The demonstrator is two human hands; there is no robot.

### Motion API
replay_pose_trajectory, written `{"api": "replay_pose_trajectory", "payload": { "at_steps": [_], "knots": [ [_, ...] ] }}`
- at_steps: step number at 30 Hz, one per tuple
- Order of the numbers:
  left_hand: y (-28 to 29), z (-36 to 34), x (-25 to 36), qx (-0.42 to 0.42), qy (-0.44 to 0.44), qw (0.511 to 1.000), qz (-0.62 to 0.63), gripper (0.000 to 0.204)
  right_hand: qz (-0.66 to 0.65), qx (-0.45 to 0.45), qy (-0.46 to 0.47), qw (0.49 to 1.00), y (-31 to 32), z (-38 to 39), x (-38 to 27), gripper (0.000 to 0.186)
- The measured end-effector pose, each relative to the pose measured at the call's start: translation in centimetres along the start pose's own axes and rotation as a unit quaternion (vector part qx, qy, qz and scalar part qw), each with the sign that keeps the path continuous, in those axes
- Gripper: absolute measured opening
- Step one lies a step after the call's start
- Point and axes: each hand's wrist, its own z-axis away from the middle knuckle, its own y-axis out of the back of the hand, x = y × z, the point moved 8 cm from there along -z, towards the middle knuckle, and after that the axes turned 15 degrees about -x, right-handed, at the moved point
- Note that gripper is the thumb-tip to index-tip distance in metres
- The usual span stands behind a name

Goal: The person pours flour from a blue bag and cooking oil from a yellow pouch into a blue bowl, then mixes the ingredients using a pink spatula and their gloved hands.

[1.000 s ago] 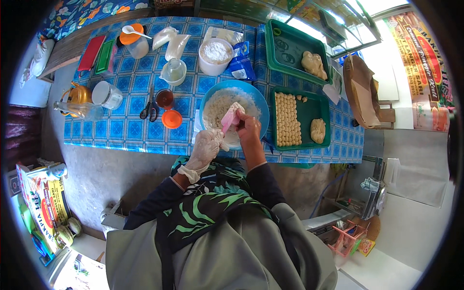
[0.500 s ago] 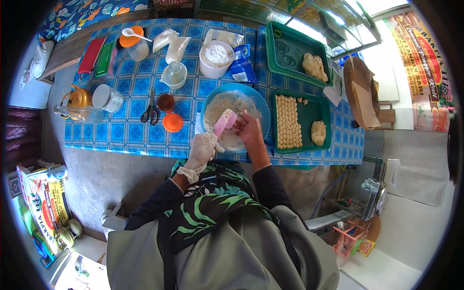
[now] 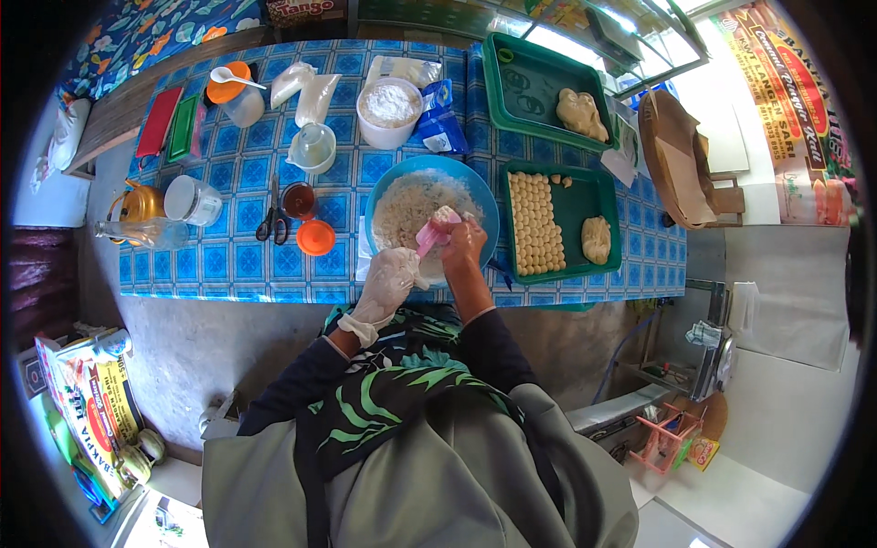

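Observation:
A wide blue bowl (image 3: 493,212) stands at the table's front edge, with a pale floury mixture (image 3: 406,203) inside. Over it, my gloved left hand (image 3: 388,283) is closed on the near end of a pink scraper (image 3: 433,236). Some pale, lumpy mixture clings to the scraper's far end. My bare right hand (image 3: 464,245) has its fingers curled against that end and closed on it; its fingertips are partly hidden.
Right of the bowl, a green tray (image 3: 573,201) holds rows of dough balls (image 3: 537,224) and a dough lump (image 3: 596,239). Another green tray (image 3: 525,87) lies behind. Scissors (image 3: 272,219), an orange lid (image 3: 316,237) and a flour tub (image 3: 389,137) are to the left and behind.
My right hand has gone from spread fingers beside the scraper to fingers curled against its far end. My left hand keeps its hold; the whole view has shifted slightly.

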Motion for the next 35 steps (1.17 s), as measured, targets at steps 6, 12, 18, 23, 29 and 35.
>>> {"api": "replay_pose_trajectory", "payload": {
  "at_steps": [6,12,18,23,29,35],
  "knots": [
    [0.5,0.7,1.6,0.013,-0.035,0.999,0.026,0.023,-0.066,-0.035,0.022,0.997,-0.7,-1.4,0.6,0.072],
    [0.4,2.4,2.8,0.001,-0.029,0.999,-0.044,0.029,0.145,-0.075,0.024,0.986,1.0,-4.1,0.7,0.049],
    [1.5,2.6,0.5,0.034,0.047,0.997,0.043,0.039,0.012,-0.166,-0.118,0.979,-0.8,-1.5,0.7,0.029],
    [0.3,-0.1,0.4,0.043,-0.057,0.994,-0.082,0.043,0.007,-0.220,-0.176,0.959,-2.4,2.0,2.6,0.033],
    [-0.5,1.3,2.8,-0.064,0.015,0.997,0.042,0.029,0.019,-0.191,-0.090,0.977,-1.2,0.8,-0.2,0.040],
    [2.2,5.6,3.0,-0.030,0.062,0.992,0.109,0.034,0.088,-0.171,-0.037,0.981,2.3,-3.7,-2.3,0.054]
  ]
}}
